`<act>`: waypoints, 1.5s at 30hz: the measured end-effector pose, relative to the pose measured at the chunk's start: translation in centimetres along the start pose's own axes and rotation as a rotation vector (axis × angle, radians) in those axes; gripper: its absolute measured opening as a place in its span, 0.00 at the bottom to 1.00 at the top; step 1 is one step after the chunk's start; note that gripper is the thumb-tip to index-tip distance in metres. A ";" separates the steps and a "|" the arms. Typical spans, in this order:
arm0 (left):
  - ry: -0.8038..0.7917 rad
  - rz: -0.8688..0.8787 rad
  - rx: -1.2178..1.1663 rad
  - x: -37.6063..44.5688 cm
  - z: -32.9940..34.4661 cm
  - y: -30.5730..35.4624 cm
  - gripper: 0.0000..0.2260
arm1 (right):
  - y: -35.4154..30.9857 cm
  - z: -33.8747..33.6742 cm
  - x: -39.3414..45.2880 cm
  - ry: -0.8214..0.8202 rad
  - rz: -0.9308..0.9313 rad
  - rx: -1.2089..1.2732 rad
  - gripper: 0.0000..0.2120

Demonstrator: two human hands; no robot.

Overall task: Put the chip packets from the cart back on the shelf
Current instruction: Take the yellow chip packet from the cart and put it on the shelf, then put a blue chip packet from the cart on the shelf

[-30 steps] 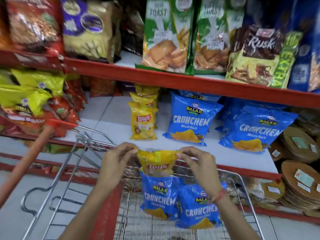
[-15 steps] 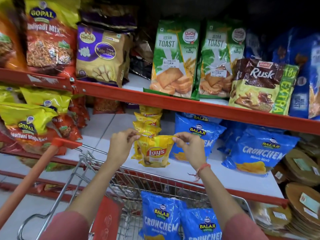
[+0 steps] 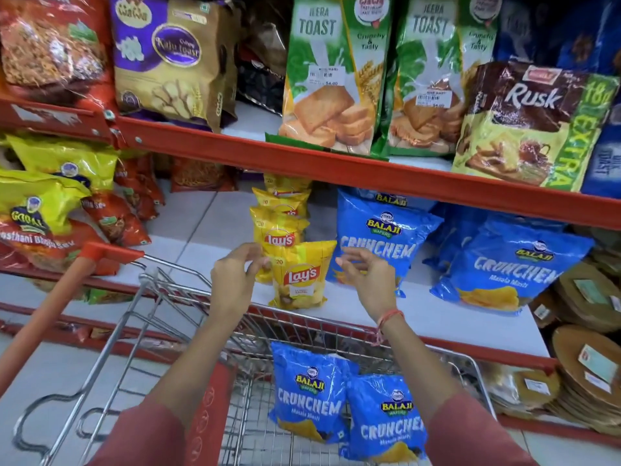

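A yellow Lay's packet (image 3: 300,275) stands upright on the white shelf (image 3: 420,317), at the front of a row of Lay's packets (image 3: 280,227). My left hand (image 3: 235,280) hovers just left of it, fingers apart, holding nothing. My right hand (image 3: 368,279) is just right of it, fingers loosely curled and empty, in front of a blue Crunchem bag (image 3: 379,237). Two blue Crunchem packets (image 3: 309,395) (image 3: 386,422) lie in the wire cart (image 3: 188,331) below.
More blue Crunchem bags (image 3: 510,267) sit on the shelf to the right. The red upper shelf edge (image 3: 336,169) carries toast and rusk packs. Yellow and red snack bags (image 3: 43,210) fill the left. Round papad stacks (image 3: 588,375) are at the right. The cart's red handle (image 3: 50,307) angles left.
Both hands carried the yellow Lay's packet up from the cart to the shelf, stood it in front of the row, and let go of it.
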State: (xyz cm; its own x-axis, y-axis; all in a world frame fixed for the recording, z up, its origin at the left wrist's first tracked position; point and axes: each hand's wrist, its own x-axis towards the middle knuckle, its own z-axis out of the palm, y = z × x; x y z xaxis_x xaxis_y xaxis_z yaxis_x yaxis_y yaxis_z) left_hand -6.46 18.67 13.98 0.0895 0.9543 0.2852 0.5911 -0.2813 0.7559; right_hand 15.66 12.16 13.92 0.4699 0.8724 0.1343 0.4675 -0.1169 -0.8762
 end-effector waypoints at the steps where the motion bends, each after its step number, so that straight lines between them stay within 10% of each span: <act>1: 0.054 -0.006 -0.005 -1.1 0.1 -0.2 0.11 | 0.6 -0.3 -0.8 0.007 -0.004 -0.004 0.10; 9: -0.221 -0.038 -0.096 -10.7 5.0 -0.1 0.08 | 8.2 -3.6 -8.9 -0.010 -0.116 -0.261 0.01; 16: -0.827 -0.079 0.137 -15.6 13.3 -0.6 0.18 | 17.0 -9.5 -11.7 -0.427 0.277 -0.859 0.17; 21: -0.949 -0.127 0.384 -17.2 17.0 -0.3 0.20 | 20.0 -12.0 -11.9 -0.596 0.186 -1.060 0.26; 35: -0.784 -0.351 0.177 -20.1 16.3 0.5 0.04 | 19.5 -14.6 -12.0 -0.650 0.246 -1.083 0.10; 45: -0.677 -0.152 0.115 -21.0 9.6 1.9 0.02 | 13.5 -17.7 -15.8 -0.447 0.187 -0.841 0.08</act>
State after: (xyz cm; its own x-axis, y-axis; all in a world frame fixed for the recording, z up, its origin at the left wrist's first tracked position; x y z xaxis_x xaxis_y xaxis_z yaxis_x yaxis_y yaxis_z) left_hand 0.52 -0.90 3.82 0.4569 0.8455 -0.2764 0.7140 -0.1633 0.6808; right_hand 27.77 -11.58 8.19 0.3448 0.8847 -0.3138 0.8783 -0.4220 -0.2246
